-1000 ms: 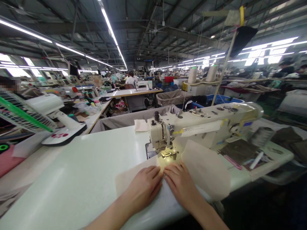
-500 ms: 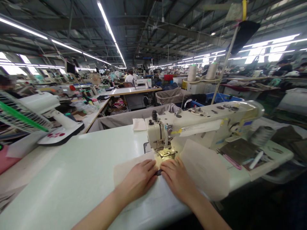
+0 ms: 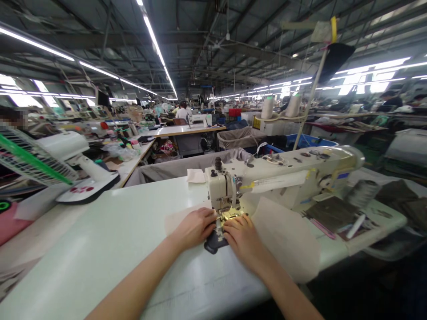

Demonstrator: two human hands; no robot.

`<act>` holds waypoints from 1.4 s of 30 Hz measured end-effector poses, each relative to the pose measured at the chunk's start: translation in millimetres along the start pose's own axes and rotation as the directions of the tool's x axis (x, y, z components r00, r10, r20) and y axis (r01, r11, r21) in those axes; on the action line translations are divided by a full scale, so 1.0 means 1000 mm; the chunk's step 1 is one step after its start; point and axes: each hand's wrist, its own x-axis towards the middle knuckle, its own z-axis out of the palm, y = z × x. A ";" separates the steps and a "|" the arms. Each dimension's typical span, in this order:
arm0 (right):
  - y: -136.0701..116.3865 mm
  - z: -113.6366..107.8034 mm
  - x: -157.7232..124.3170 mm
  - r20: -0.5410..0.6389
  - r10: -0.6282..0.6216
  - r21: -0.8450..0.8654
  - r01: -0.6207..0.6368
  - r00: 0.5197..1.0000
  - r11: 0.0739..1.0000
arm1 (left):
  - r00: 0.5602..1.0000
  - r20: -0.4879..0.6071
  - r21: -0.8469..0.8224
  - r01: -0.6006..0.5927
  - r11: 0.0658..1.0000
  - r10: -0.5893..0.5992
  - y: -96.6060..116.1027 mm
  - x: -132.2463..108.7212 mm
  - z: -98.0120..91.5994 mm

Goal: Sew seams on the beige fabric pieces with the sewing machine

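A cream sewing machine (image 3: 287, 166) stands on the pale green table (image 3: 100, 240), its needle area lit yellow. Pale fabric (image 3: 283, 235) spreads on the right of the needle, and more pale fabric (image 3: 175, 220) shows at the left. My left hand (image 3: 196, 226) lies on the left fabric beside the presser foot, fingers together and bent at the tips. On the other side my right hand (image 3: 245, 240) rests with its fingertips near the foot, fingers slightly spread. A dark plate (image 3: 215, 242) shows between the hands.
A small pale fabric piece (image 3: 196, 176) lies behind the machine head. At the right are a grey thread cone (image 3: 363, 193), pink scissors or snips (image 3: 322, 227) and dark cloth (image 3: 333, 209). A white fan (image 3: 83, 178) stands at the left. Fabric-lined bins stand beyond the table.
Both hands have moved slightly forward toward the needle, along with the fabric. More of the dark plate now shows between them. The view has shifted slightly.
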 end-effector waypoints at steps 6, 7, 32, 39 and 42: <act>0.002 0.004 -0.015 -0.004 -0.003 0.040 0.003 1.000 0.999 | 1.000 -0.010 -0.020 -0.016 1.000 0.016 0.000 -0.001 -0.001; 0.002 0.005 -0.017 -0.009 -0.004 0.041 0.004 1.000 0.999 | 1.000 -0.018 -0.026 -0.015 1.000 0.014 -0.001 -0.001 -0.001; -0.002 0.000 -0.051 -0.228 -0.111 0.119 0.141 0.967 0.983 | 0.733 0.171 0.302 0.597 0.743 -0.658 0.020 -0.035 -0.022; -0.007 -0.001 -0.064 -0.123 -0.114 0.022 0.118 0.986 0.993 | 0.699 0.177 0.357 0.610 0.707 -0.692 0.033 -0.042 -0.033; -0.009 -0.004 -0.062 -0.082 -0.119 0.008 0.120 0.990 0.993 | 0.867 0.160 0.248 0.428 0.869 -0.473 0.045 -0.036 -0.026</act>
